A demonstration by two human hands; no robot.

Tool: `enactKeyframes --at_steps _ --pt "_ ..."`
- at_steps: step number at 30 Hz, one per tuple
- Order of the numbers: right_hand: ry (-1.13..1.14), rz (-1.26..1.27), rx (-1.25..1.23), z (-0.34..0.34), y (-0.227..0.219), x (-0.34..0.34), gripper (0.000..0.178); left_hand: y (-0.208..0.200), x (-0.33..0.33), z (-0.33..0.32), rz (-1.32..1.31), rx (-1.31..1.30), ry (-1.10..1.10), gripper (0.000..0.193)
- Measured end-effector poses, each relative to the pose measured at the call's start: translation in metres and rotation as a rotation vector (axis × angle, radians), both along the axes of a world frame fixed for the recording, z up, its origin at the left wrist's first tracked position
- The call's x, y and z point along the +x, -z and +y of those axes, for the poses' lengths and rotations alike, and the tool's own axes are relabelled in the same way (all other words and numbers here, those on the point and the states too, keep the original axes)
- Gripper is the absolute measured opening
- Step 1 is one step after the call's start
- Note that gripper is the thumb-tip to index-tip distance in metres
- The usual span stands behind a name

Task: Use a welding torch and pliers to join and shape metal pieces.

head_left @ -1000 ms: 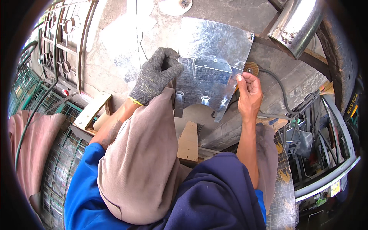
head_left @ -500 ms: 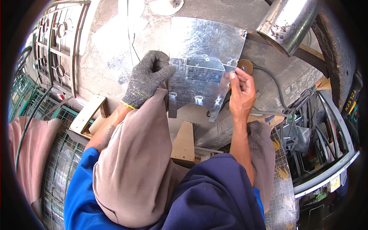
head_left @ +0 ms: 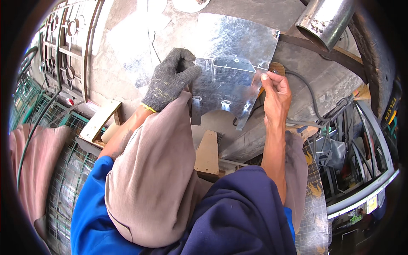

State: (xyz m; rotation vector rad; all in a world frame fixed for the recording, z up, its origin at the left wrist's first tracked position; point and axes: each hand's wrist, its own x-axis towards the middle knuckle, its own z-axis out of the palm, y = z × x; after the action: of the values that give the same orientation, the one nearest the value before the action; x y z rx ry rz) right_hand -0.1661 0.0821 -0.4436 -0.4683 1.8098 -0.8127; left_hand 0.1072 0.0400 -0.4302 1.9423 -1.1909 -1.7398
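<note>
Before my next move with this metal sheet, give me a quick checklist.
1. Shiny silver metal sheet held on both sides: ok, left hand at its left edge, right hand pinching its right edge.
2. Left hand gloved: ok, in a dark grey knitted glove.
3. Right hand gloved: not ok, bare.
4. Round brown disc near the right fingertips stopped: cannot tell.
5. Sheet clear of that disc: cannot tell, depth is unclear here.

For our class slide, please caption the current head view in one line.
A gloved left hand and a bare right hand hold a metal sheet at opposite edges.
</note>
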Motion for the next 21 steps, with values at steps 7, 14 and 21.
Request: enactKeyframes --at_steps 7,14,21 --pt "-0.053 0.098 -0.044 0.002 -0.001 0.006 0.019 0.002 0.001 0.003 0.018 0.013 -0.031 0.021" --pt "-0.059 0.216 -0.045 0.007 0.002 0.017 0.019 0.007 -0.001 0.006 0.022 -0.114 -0.05 0.028" --pt "-0.004 0.078 -0.121 -0.01 0.009 0.008 0.02 0.004 -0.005 -0.005 0.089 -0.097 -0.075 0.028"
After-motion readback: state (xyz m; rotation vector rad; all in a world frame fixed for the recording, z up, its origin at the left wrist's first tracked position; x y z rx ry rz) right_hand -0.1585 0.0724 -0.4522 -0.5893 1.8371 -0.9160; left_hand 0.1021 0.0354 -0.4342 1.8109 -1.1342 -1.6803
